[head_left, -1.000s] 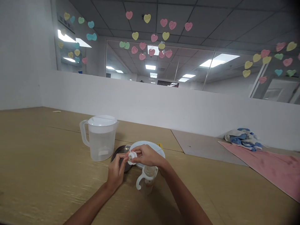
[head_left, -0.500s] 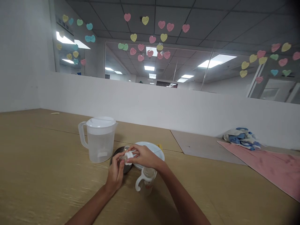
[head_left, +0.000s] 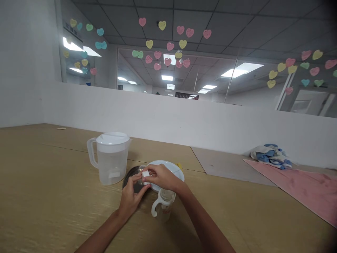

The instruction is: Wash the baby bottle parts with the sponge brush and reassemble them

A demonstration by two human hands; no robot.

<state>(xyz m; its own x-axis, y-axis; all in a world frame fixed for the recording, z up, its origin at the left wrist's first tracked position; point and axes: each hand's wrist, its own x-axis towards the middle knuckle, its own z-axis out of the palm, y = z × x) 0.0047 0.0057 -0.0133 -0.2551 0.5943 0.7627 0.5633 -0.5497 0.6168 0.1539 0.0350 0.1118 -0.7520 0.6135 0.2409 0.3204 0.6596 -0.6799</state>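
Over a dark round dish (head_left: 127, 178), my two hands meet around a small white bottle collar (head_left: 145, 176), which seems to have a clear nipple in it. My right hand (head_left: 159, 176) pinches the collar from the right. From the left, my left hand (head_left: 131, 193) grips the same piece, thumb below and fingertips above; its clear part is mostly hidden. Just below my right wrist stands an uncapped clear baby bottle (head_left: 166, 207) with a white handle (head_left: 156, 206). Behind my right hand lies a white plate (head_left: 173, 168), partly covered.
A translucent pitcher (head_left: 112, 163) with a white lid stands left of the dish. Something yellow (head_left: 179, 166) shows behind the plate. At the right are a pink cloth (head_left: 297, 182) and a crumpled blue-and-white cloth (head_left: 271, 156). A white wall (head_left: 158, 116) closes the table's back.
The collar has turned between my fingers, so its clear part shows less. My left thumb has shifted to the right, beneath the collar. The bottle, pitcher and plate stay put.
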